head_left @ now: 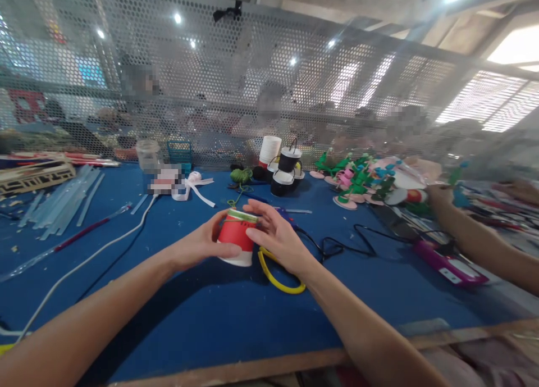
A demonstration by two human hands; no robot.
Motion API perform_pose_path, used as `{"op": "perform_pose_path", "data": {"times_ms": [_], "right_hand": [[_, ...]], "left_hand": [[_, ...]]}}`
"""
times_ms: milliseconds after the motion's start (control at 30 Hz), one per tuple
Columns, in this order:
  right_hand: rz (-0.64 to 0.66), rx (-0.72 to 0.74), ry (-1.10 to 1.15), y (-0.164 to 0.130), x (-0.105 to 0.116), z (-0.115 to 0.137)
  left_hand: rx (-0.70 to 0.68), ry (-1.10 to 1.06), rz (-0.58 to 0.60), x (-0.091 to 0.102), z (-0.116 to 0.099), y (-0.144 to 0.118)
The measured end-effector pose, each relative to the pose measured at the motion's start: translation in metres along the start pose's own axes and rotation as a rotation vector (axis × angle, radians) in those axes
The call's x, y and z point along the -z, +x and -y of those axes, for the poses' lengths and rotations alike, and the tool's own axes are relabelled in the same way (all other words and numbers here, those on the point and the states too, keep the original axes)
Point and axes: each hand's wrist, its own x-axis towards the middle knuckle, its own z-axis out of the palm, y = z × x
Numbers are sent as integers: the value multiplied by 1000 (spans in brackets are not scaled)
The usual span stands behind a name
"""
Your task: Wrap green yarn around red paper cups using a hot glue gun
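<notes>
A red and white paper cup [236, 240], with green yarn around its upper part, is held tilted above the blue table. My left hand [210, 238] grips it from the left, thumb across its lower front. On the other side my right hand [278, 238] has its thumb against the cup and its fingers curved near the upper edge. Green yarn trails back to a green yarn ball [241, 176]. Below my right hand lies a yellow loop [280, 286], partly hidden by the wrist.
Clear glue sticks [67, 201] lie left, beside a white cable [96, 249]. Behind stand stacked white cups [270, 149] and black-and-white cups [289, 159]. Green and pink craft pieces [357, 179], a purple power strip [448, 263] and another person's arm [471, 230] are right.
</notes>
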Motion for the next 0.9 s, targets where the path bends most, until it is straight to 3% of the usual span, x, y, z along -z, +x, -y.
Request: {"op": "perform_pose_path", "data": {"times_ms": [67, 200, 400, 500, 567, 667, 767, 800, 900], "right_hand": [[-21, -34, -28, 1, -2, -4], [78, -43, -27, 3, -5, -9], [145, -30, 10, -1, -4, -4], [162, -11, -51, 0, 0, -1], [80, -9, -166, 5, 7, 3], [-155, -13, -409, 16, 26, 14], [-309, -86, -913, 31, 49, 22], [-293, -184, -1145, 36, 56, 20], [-215, -354, -1287, 47, 67, 4]], "left_hand": [[-57, 45, -68, -3, 6, 2], [-150, 171, -108, -5, 13, 5], [-115, 148, 33, 0, 6, 2], [-84, 143, 5, 3, 4, 3], [-64, 182, -67, 4, 5, 5], [-56, 260, -167, 6, 8, 8], [-68, 353, -225, 8, 12, 11], [-71, 383, -243, 8, 13, 12], [-57, 457, -274, 10, 16, 13]]}}
